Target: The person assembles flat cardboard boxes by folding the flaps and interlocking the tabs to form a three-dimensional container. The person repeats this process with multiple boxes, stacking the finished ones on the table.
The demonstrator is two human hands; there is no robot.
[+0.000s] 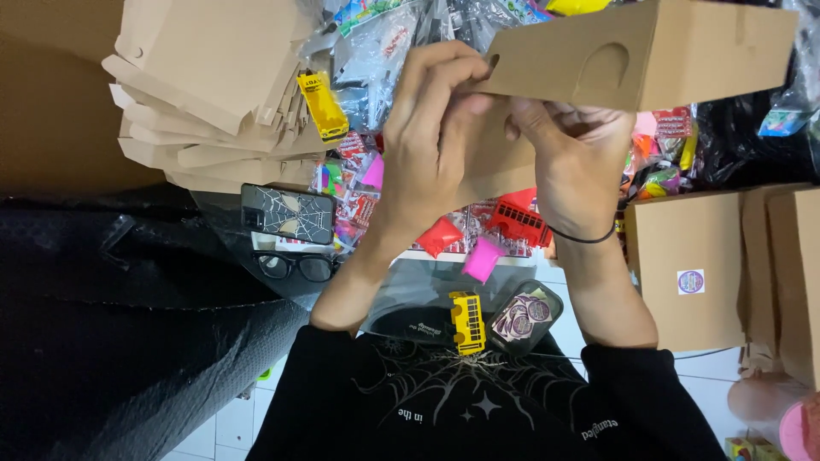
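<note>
While both forearms rise from the near edge, the left hand (431, 128) curls its fingers (427, 77) on the flat brown cardboard box (649, 55), and the right hand (576, 149) grasps its lower flap, high at centre right

You wore a black long-sleeved top (478, 410) printed with a pale spiderweb and stars, sleeves pushed up, and at three o'clock a thin black band (585, 236) circled one wrist.
</note>
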